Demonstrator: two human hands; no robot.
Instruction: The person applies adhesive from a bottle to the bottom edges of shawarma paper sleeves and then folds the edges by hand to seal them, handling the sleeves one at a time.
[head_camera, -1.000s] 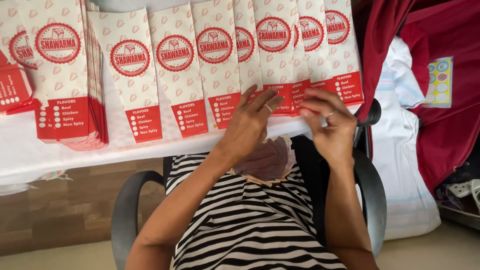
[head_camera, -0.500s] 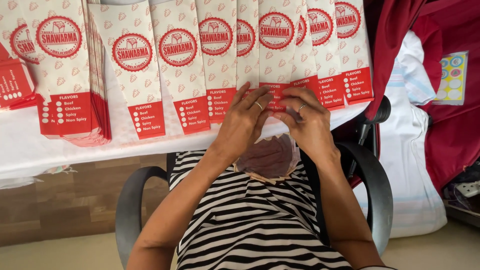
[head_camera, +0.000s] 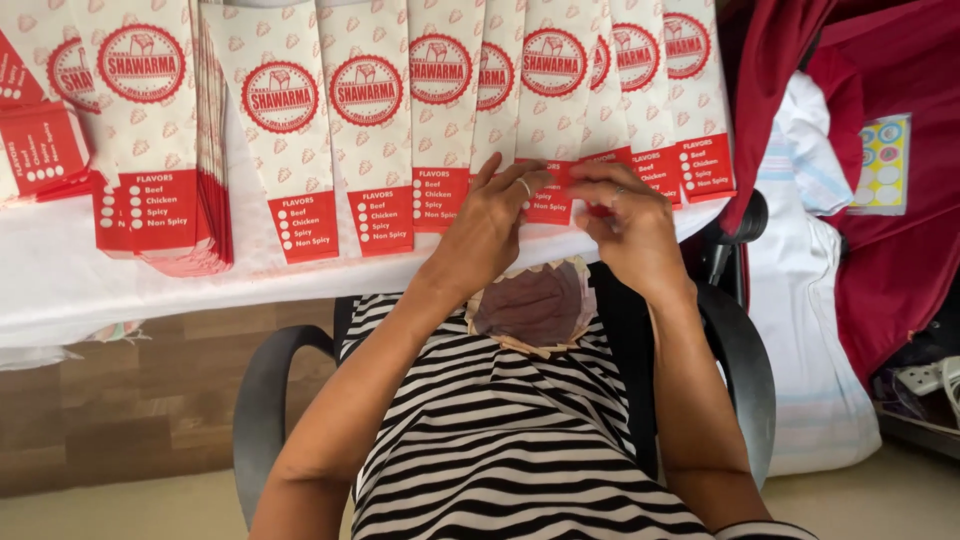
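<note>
A row of white paper sleeves with red round emblems and red lower ends lies overlapping on the white table (head_camera: 60, 290). My left hand (head_camera: 488, 228) and my right hand (head_camera: 630, 225) meet at the red lower end of one paper sleeve (head_camera: 552, 110) near the table's front edge. The fingertips of both hands pinch that red end (head_camera: 556, 205). There is a ring on a finger of each hand. A small open paper pouch with a dark purplish inside (head_camera: 535, 305) rests on my lap just below the hands.
A thick stack of the same sleeves (head_camera: 165, 150) stands at the left, with more red-ended ones (head_camera: 40, 150) at the far left edge. I sit in a black armchair (head_camera: 265, 400). Red fabric (head_camera: 900, 230) and a white bag (head_camera: 800, 300) are on the right.
My right hand has moved left from a sleeve further right and now meets my left hand. Both have closed in on one sleeve's red end.
</note>
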